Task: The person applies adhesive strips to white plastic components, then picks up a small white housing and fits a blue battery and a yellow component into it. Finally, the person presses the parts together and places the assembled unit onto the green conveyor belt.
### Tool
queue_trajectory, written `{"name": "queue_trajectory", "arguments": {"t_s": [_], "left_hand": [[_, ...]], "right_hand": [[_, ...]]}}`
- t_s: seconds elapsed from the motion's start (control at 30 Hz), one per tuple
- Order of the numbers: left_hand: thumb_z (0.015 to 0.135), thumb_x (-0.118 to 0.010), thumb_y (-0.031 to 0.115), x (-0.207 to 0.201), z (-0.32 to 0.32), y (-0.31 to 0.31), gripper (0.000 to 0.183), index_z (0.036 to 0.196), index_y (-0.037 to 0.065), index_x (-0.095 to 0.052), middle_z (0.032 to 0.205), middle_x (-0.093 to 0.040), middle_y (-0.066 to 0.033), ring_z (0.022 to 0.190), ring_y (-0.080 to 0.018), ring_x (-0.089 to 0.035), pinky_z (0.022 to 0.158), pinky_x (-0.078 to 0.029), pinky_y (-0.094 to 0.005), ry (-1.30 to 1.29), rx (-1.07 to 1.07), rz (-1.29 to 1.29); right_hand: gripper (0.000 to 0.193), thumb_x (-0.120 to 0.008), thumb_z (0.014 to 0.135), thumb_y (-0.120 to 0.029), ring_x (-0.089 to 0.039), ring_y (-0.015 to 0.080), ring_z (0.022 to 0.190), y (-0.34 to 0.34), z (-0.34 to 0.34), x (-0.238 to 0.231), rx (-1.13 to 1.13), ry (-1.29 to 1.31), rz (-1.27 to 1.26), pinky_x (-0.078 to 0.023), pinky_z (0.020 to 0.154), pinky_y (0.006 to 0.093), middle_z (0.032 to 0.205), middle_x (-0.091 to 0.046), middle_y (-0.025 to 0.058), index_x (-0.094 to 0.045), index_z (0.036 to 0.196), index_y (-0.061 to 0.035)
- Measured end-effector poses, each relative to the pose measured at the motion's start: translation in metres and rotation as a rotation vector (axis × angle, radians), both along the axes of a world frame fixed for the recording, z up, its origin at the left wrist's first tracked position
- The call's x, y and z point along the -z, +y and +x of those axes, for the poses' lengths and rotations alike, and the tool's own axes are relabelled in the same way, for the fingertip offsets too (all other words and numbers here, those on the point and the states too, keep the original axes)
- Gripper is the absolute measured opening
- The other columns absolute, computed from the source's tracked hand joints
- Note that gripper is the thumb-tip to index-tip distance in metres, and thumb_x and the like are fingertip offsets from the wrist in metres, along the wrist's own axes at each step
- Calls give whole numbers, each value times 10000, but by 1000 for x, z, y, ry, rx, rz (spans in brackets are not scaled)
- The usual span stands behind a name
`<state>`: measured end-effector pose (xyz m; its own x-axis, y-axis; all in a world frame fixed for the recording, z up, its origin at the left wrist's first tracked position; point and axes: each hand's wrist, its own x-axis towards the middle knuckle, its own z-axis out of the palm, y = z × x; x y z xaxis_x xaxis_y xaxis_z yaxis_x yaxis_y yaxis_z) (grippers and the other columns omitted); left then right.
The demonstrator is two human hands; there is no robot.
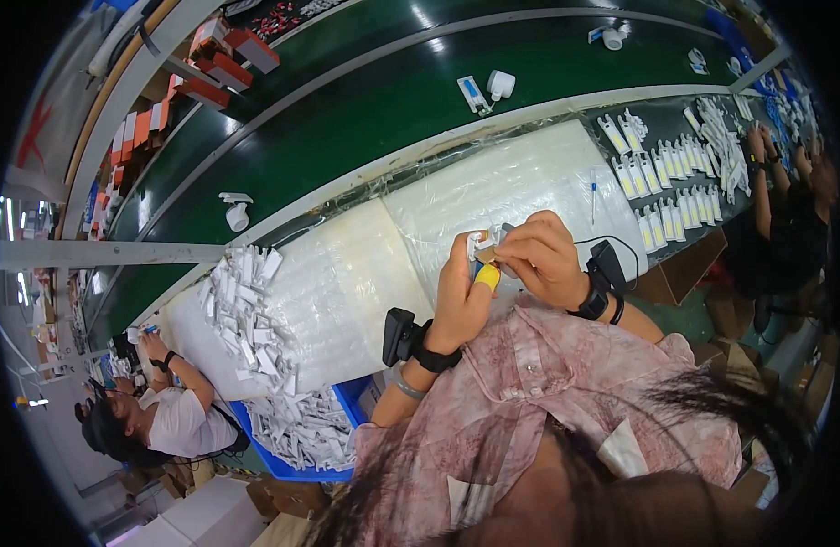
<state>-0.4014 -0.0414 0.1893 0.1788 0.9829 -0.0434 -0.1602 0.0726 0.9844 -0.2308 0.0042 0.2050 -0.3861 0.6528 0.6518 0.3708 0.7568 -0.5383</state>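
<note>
Above the padded table, my left hand [460, 299] grips a small white plastic part [479, 244], with a yellow cover [487, 276] on its thumb. Close against it, my right hand [546, 262] has its thumb and fingers pinched together at that same part. Something small and grey shows by the right fingertips, but its kind cannot be made out. A pen-like blue and white tool [593, 197] lies on the plastic-covered mat [502, 178] beyond my right hand. Black bands with small devices sit on both my wrists.
White plastic pieces [247, 305] are heaped at left, above a blue bin [347, 401] full of similar ones. Rows of white parts with yellow panels [662, 169] lie at right. A green conveyor [347, 128] carries white lamp-like units [501, 85]. Other people work at both ends.
</note>
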Motion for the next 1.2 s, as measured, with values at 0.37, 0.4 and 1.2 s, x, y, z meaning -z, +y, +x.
{"name": "queue_trajectory", "arguments": {"t_s": [0.37, 0.4, 1.2], "left_hand": [[987, -468, 127, 3, -2, -1, 360, 1315, -4, -398, 849, -564, -60, 695, -97, -527, 589, -460, -245, 181, -14, 168], [993, -470, 136, 5, -1, -2, 368, 1324, -6, -396, 853, -567, -57, 689, -95, -527, 587, -458, -244, 182, -24, 169], [987, -486, 130, 15, 1, -1, 223, 1136, -20, -560, 686, -572, -102, 560, -167, -549, 527, -431, -298, 172, -152, 2]], "right_hand": [[261, -776, 694, -16, -567, 253, 768, 1, -1, -2, -24, -39, -6, -449, 706, 345, 875, -652, 57, -685, 932, -71], [283, -765, 684, 21, -557, 273, 776, 1, -1, -1, -28, -33, -15, -450, 702, 352, 877, -647, 65, -681, 940, -64], [214, -734, 714, 2, -574, 260, 748, 1, -12, 12, -37, -58, -29, -450, 694, 357, 849, -625, 61, -636, 896, -56]]}}
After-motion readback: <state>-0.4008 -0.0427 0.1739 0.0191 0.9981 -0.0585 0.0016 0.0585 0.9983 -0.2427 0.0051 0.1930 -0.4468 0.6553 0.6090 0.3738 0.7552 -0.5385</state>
